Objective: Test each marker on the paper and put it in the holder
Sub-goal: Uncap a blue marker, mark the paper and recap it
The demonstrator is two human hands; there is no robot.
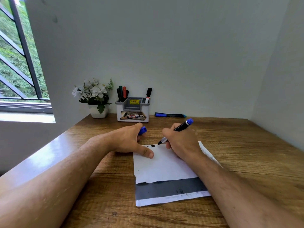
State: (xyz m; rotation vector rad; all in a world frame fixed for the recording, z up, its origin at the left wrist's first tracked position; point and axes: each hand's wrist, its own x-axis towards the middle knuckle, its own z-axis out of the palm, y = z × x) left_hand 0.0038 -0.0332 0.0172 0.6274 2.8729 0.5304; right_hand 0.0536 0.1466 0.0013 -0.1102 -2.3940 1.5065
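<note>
Wooden desk (238, 145): one flower pot (98, 111); one holder (132, 111), yellow tag "49.00", four markers (122, 93) left, one (148, 95) right. Left hand (130, 140) pins paper (164, 165), fingers closed around blue cap (142, 130). Right hand (182, 143) grips one marker (176, 131), tip down-left on paper's far edge, blue end up-right. Two markers (170, 115) lie sideways behind.

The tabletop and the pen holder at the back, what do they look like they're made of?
Tabletop: wood or wood-look laminate, judging by its brown grain streaks and soft window sheen; which one is unclear.
Pen holder: probably moulded plastic, smooth white body with a grey insert and stuck-on labels.
</note>
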